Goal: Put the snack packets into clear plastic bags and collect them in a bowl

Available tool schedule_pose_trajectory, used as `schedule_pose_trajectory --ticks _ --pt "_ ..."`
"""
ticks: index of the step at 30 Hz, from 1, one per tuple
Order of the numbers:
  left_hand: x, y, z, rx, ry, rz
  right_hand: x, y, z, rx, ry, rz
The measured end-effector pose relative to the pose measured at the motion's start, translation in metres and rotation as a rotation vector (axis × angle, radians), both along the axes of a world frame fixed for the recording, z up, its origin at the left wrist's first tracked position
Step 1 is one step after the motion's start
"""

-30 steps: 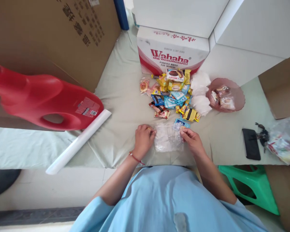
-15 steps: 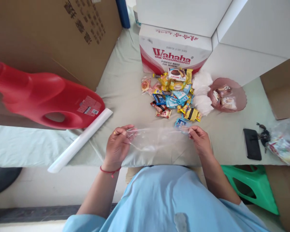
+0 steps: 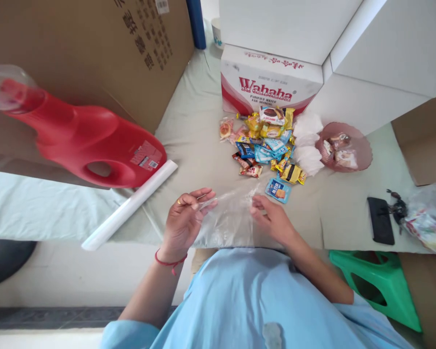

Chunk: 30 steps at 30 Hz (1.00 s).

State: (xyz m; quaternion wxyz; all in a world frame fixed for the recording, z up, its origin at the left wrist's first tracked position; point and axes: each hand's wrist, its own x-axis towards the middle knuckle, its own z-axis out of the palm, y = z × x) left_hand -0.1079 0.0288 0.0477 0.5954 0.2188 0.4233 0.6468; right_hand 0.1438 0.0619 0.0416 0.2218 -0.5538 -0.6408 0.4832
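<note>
A thin clear plastic bag (image 3: pixel 230 213) hangs slack between my two hands, over the table's front edge. My left hand (image 3: pixel 189 213), with a ring and a red cord at the wrist, pinches the bag's left corner between thumb and fingers. At the bag's right side is my right hand (image 3: pixel 271 215), its fingers curled on the film, thumb and forefinger slightly apart. Just beyond it lies a blue snack packet (image 3: pixel 278 190). Further back is a heap of small wrapped snacks (image 3: pixel 267 150) in yellow, blue and red.
White crumpled bundles (image 3: pixel 308 143) and a pink bowl (image 3: pixel 363 150) with wrapped snacks adjoin the heap. Behind stands a Wahaha carton (image 3: pixel 272 82). To the left are a red jug (image 3: pixel 105 140) and a white roll (image 3: pixel 131 206); at right, a black phone (image 3: pixel 380 220) and keys (image 3: pixel 397 206).
My right hand has moved left toward my left hand, so the bag, stretched taut before, now sags. The blue packet shows fully. The view has shifted slightly.
</note>
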Motion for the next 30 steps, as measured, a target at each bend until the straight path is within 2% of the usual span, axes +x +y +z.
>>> schedule_pose_trajectory --ticks 2,4,6,8,10,11,13,15,17,19,20,22,24,26,28,30 --pt "0.003 -0.003 0.004 0.016 0.0 -0.032 -0.015 0.006 -0.016 -0.111 0.057 -0.024" --pt "0.001 -0.006 0.005 0.01 0.018 -0.011 -0.025 0.014 -0.027 -0.16 0.188 -0.083" --pt "-0.01 -0.014 0.002 -0.015 0.062 0.106 -0.028 0.022 -0.03 -0.118 0.315 -0.176" --pt "-0.026 -0.03 -0.007 -0.063 0.153 0.294 -0.025 0.027 -0.027 -0.037 0.357 -0.255" --pt "-0.043 -0.053 -0.019 -0.158 0.319 0.434 -0.019 0.031 -0.023 0.011 0.336 -0.271" --pt "-0.05 -0.067 -0.024 -0.23 0.43 0.443 -0.016 0.032 -0.023 0.01 0.319 -0.252" --pt "-0.061 -0.094 -0.032 -0.394 0.658 0.342 -0.012 0.031 -0.026 -0.012 0.289 -0.203" --pt "-0.065 -0.113 -0.03 -0.508 0.867 0.293 -0.009 0.029 -0.032 -0.037 0.257 -0.153" --pt "-0.061 -0.118 -0.017 -0.493 1.062 0.402 -0.007 0.027 -0.039 -0.035 0.219 -0.112" --pt "-0.052 -0.109 0.004 -0.327 1.199 0.487 -0.005 0.025 -0.043 -0.004 0.183 -0.075" --pt "-0.045 -0.1 0.015 -0.204 1.228 0.462 -0.004 0.025 -0.045 0.021 0.163 -0.059" --pt "-0.028 -0.075 0.032 0.034 1.217 0.234 -0.002 0.025 -0.045 0.084 0.112 -0.032" --pt "-0.011 -0.044 0.035 0.201 1.191 -0.027 0.002 0.025 -0.044 0.153 0.057 -0.011" --pt "0.005 -0.012 0.023 0.299 1.205 -0.228 0.008 0.024 -0.044 0.205 0.015 -0.007" --pt "0.016 0.016 0.0 0.294 1.285 -0.341 0.018 0.02 -0.046 0.229 -0.018 -0.026" --pt "0.02 0.034 -0.027 0.239 1.434 -0.412 0.032 0.013 -0.05 0.224 -0.051 -0.069"
